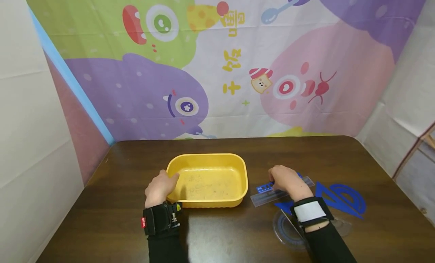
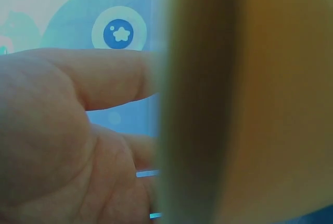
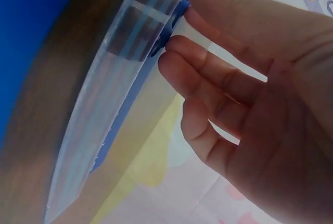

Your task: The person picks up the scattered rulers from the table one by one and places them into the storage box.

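Note:
At the left end of a yellow plastic tub [image 1: 207,202], my left hand [image 1: 161,187] grips the rim, thumb over the inside and fingers outside. The tub wall fills much of the left wrist view and hides the fingertips. My right hand [image 1: 287,180] reaches down with bent fingers to a blue ruler [image 1: 264,188], pinching it between thumb and fingertips. Alongside lies a clear ruler [image 1: 268,198], closer to the front; in the right wrist view the clear ruler [image 3: 99,104] overlaps the blue one, near the fingertips.
Right of the right wrist lie a blue set square [image 1: 334,203] and a blue protractor [image 1: 357,195]. A clear protractor [image 1: 282,231] and another blue piece [image 1: 284,206] are partly under the right forearm. A printed cloth [image 1: 217,116] hangs behind the brown table [image 1: 217,233].

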`<state>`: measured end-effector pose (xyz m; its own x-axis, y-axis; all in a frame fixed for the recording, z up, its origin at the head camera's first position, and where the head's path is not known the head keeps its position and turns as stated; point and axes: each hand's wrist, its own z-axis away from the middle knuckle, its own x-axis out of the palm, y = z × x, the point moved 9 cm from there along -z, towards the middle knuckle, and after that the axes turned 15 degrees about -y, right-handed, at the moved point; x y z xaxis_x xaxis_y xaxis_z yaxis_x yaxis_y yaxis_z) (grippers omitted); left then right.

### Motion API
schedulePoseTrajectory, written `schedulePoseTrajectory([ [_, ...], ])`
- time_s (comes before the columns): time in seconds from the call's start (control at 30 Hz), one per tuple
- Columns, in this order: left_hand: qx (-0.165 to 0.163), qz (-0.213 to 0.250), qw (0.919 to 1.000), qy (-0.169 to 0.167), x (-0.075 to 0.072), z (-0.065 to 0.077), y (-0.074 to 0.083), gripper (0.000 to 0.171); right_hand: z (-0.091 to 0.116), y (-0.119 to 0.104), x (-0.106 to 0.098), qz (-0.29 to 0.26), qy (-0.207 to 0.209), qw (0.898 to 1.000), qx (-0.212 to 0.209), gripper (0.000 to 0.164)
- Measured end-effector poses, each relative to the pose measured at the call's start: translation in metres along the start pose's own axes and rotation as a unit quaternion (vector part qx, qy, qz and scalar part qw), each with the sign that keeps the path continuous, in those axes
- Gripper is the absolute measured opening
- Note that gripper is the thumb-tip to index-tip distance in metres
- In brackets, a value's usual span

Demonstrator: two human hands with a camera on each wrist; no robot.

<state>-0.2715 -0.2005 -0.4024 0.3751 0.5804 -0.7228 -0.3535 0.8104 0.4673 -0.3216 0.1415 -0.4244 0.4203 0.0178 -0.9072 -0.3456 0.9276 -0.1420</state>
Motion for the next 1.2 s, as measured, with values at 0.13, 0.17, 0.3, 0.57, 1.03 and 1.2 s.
schedulePoseTrajectory([
  [0.13, -0.002, 0.006, 1.0000, 0.000, -0.0002, 0.0010, -0.0017, 0.060, -0.0033, -0.0003, 0.0000, -0.006, -0.021, 1.000, -0.007, 0.025],
  [0.17, -0.003, 0.007, 1.0000, 0.000, -0.0002, 0.0011, -0.0022, 0.060, -0.0037, -0.0007, -0.0001, -0.006, -0.026, 1.000, -0.009, 0.025],
  [0.3, -0.001, 0.005, 1.0000, 0.002, -0.0013, 0.0015, -0.0020, 0.060, -0.0043, -0.0025, -0.0011, 0.007, -0.036, 0.999, -0.018, 0.025],
  [0.57, -0.001, 0.008, 1.0000, -0.001, -0.0020, 0.0014, -0.0023, 0.062, -0.0087, -0.0015, -0.0016, 0.004, -0.040, 0.999, -0.012, 0.027],
  [1.03, 0.001, 0.014, 0.9999, -0.006, -0.0015, 0.0022, -0.0024, 0.061, -0.0047, -0.0025, -0.0011, 0.032, -0.035, 0.999, -0.018, 0.026],
  [1.2, 0.010, 0.013, 0.9999, 0.002, -0.0031, 0.0021, -0.0029, 0.056, -0.0024, -0.0017, -0.0015, 0.041, -0.018, 0.999, -0.014, 0.028],
])
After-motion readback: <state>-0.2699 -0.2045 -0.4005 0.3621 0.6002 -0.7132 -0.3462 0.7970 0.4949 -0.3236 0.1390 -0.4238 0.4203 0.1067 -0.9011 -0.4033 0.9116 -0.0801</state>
